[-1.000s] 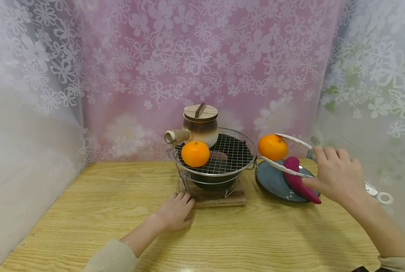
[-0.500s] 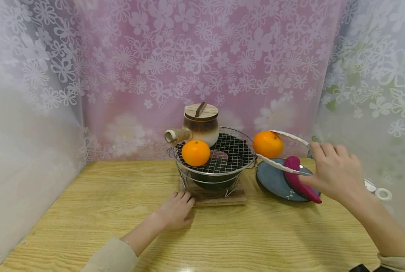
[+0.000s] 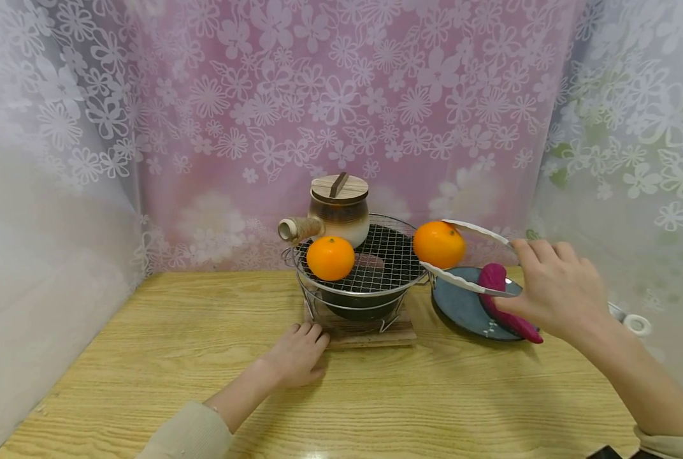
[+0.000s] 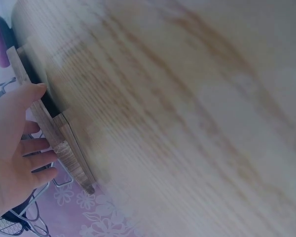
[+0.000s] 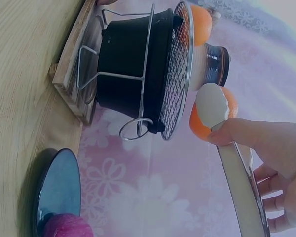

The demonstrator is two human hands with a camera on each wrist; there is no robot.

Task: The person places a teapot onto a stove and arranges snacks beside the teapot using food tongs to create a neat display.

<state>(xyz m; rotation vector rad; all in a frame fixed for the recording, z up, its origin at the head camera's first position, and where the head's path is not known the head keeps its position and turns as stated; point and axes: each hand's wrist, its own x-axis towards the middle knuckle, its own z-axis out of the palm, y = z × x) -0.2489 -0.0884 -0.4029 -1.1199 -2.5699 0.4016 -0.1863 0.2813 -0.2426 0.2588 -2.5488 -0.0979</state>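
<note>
Your right hand [image 3: 553,296] grips a pair of white tongs [image 3: 472,258], fingers curled over the upper arm and thumb under the lower one, and the tong tips clamp a round orange tangerine [image 3: 439,244] held in the air ahead and to the left of that hand, right at the rim of the round wire grill rack [image 3: 387,261]. Below the tongs lies a dark blue round plate [image 3: 462,306] with a purple sweet potato [image 3: 504,306] on it. Your left hand [image 3: 297,354] lies flat on the light wooden table [image 3: 204,357], fingers relaxed and spread (holding nothing), fingertips touching the wooden base board [image 3: 370,336] under the rack. Beyond it a second orange tangerine [image 3: 330,258] sits on the mesh beside a brown ceramic pot with a wooden lid [image 3: 337,210].
</note>
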